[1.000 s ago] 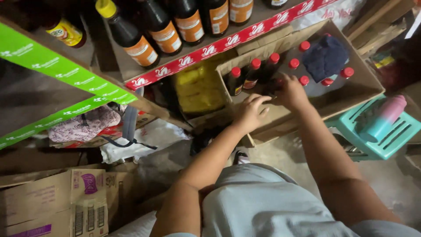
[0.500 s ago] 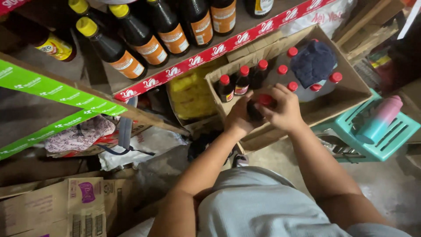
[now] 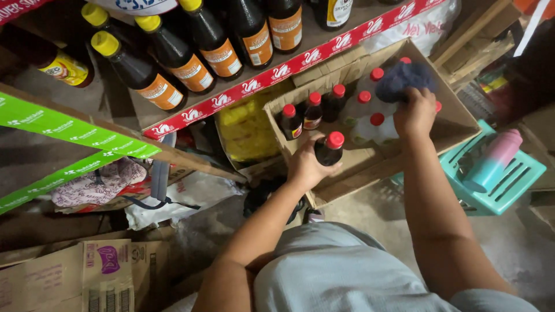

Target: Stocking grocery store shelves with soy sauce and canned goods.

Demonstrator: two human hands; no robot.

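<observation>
Open cardboard box (image 3: 457,124) on the floor under the shelf, red-capped bottles inside. Left hand (image 3: 306,167) clamped round a dark red-capped bottle (image 3: 329,149), upright, lifted just clear of the box's near edge, earlier lower among the row. Right hand (image 3: 415,112) deeper in, seemingly gripping a blue cloth (image 3: 404,78).

left hand (image 3: 306,164) now lifting red-capped bottle (image 3: 329,149); right hand (image 3: 415,112) moved to blue cloth (image 3: 404,78)

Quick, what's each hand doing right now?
Left hand: closed around a dark bottle with a red cap.
Right hand: gripping a blue cloth over the box.
</observation>
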